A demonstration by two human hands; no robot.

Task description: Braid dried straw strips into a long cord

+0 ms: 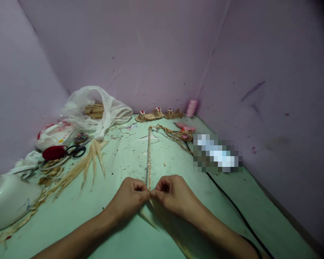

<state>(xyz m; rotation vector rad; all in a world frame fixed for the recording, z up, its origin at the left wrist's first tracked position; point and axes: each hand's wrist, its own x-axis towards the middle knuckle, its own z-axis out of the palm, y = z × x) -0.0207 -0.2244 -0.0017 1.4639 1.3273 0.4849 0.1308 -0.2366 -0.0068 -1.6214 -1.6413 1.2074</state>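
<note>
A thin straw-coloured braid (149, 154) runs straight away from me over the green tabletop (124, 223), its far end near a tangle of braided cord (175, 133). At its near end my left hand (132, 196) pinches it from one side. My right hand (175, 196) closes on the same spot from the other side, fingertips almost touching. Loose flat strands (169, 225) trail from under both hands toward me. The fingertips hide exactly how the strands cross.
Dry husk strips (93, 158), black-handled scissors (77, 150), red yarn (54, 153) and a white plastic bag (116, 111) lie left. Woven slippers (151, 116), a pink thread spool (191, 108) and a pink glue gun (184, 127) stand at the back. A black cable (232, 203) crosses the right side.
</note>
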